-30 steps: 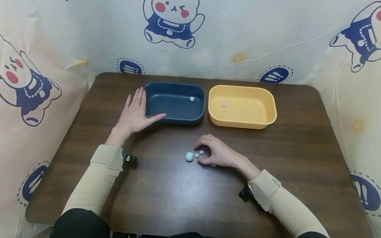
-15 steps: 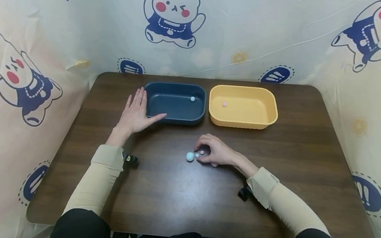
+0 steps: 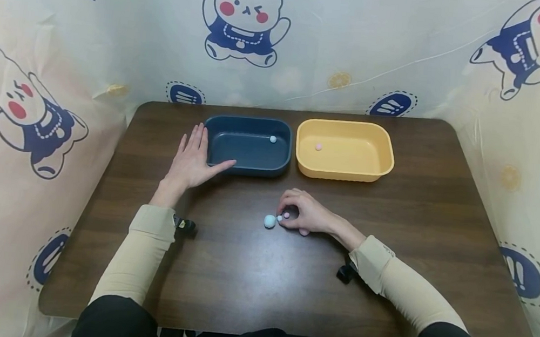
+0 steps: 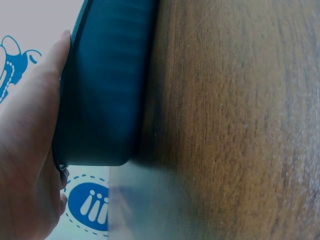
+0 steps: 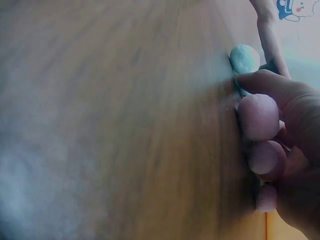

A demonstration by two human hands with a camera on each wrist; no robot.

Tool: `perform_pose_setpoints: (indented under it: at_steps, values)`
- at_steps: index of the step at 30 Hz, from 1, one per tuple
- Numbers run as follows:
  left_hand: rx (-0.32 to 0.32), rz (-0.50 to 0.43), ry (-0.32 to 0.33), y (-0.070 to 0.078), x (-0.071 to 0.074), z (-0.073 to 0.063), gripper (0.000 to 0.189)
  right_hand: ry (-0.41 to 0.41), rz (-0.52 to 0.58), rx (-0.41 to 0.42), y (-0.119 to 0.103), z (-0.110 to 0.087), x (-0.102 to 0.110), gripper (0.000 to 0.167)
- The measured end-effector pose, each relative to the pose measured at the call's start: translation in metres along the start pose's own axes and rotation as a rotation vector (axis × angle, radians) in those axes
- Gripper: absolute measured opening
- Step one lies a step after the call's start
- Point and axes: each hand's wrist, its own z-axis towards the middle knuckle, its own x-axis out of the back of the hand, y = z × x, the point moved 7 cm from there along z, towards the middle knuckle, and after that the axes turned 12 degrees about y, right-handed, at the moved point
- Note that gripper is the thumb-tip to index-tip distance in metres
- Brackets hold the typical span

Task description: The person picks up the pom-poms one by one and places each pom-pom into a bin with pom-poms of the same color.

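Note:
My left hand (image 3: pixel 189 163) rests on the left end of the dark blue bin (image 3: pixel 248 153), fingers straight and thumb spread along the near rim. In the left wrist view that hand lies against the bin's wall (image 4: pixel 100 90). Between thumb and index finger, my right hand (image 3: pixel 311 216) pinches a small light-blue ball (image 3: pixel 280 218). A larger light-blue ball (image 3: pixel 270 221) sits just left of the fingertips. Under the curled fingers is a small pink ball (image 3: pixel 287 215); another pink ball (image 3: pixel 304 232) shows below the palm. The right wrist view has several pink balls (image 5: pixel 259 117) in a row beside the thumb.
On the brown table (image 3: pixel 240 274), a yellow bin (image 3: pixel 350 150) stands right of the blue one. A pink ball (image 3: pixel 318 147) lies in the yellow bin and a light-blue ball (image 3: pixel 273 139) in the blue bin. Patterned sheeting (image 3: pixel 311 42) hangs behind and at the sides.
The right thumb and index finger have closed together on the small light-blue ball, which has shifted slightly up. The left hand has stayed in place at the bin.

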Motion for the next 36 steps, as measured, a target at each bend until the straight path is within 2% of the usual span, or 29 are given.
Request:
perform_pose_setpoints:
  at_steps: [8,15,24,36]
  values:
    - [-0.003,-0.002,0.003,-0.001,-0.001,0.0,0.131,0.087,0.029,0.058,0.007,0.0,0.003,0.012]
    - [-0.004,0.001,0.001,-0.002,-0.001,0.0,0.131,0.167,0.006,0.019,-0.006,0.003,0.014,0.016]
    - [-0.005,0.003,0.005,-0.001,0.001,0.0,0.13,0.219,0.063,-0.102,-0.001,0.005,0.023,0.02]
    - [-0.008,0.002,0.001,0.0,0.001,0.0,0.13,0.3,0.067,-0.092,-0.005,0.009,0.032,0.015]
